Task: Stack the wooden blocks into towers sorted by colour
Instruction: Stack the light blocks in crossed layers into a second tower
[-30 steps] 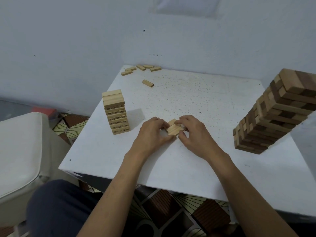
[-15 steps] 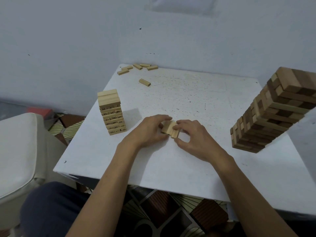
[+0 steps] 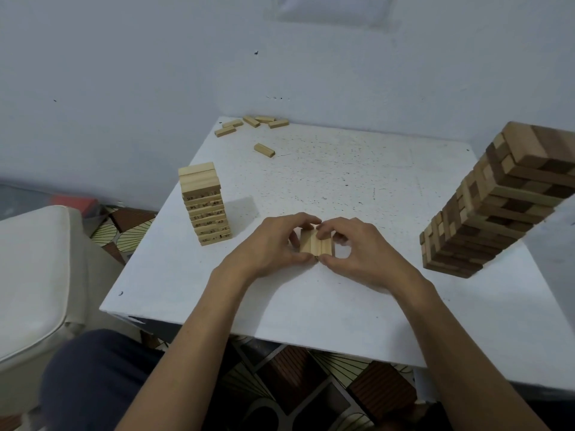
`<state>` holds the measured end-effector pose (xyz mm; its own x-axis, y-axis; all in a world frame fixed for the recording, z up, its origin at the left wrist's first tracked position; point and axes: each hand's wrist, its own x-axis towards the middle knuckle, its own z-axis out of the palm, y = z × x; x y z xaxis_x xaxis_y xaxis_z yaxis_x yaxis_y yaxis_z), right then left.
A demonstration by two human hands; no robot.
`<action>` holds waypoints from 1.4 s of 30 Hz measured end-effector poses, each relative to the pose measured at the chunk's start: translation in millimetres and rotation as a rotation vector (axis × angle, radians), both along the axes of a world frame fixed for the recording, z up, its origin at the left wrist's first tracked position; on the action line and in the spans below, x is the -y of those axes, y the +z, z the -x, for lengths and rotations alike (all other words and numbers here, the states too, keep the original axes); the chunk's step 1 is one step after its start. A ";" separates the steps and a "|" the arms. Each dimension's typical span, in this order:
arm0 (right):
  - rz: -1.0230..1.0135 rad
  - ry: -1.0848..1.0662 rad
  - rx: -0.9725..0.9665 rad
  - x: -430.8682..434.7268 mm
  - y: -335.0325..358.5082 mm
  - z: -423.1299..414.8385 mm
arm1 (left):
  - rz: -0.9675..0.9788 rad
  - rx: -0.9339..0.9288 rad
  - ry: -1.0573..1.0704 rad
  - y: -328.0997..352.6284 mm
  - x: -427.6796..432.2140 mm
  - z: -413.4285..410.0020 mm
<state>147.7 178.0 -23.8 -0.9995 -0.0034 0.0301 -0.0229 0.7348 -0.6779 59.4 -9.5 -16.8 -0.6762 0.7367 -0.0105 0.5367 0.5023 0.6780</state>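
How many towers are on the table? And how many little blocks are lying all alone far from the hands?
Towers: 2, the pale tower and the brown-and-pale tower.
Loose blocks by the far edge: 6, a cluster of five and a single block.
Total: 8, not counting the held blocks gripped between the left hand and the right hand.

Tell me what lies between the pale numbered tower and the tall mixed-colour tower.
In the head view: the left hand and right hand, pinching a flat row of pale blocks on the table.
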 end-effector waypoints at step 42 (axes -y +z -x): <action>-0.003 0.340 -0.087 115.0 105.8 133.8 | -0.071 -0.189 0.395 86.6 137.8 66.3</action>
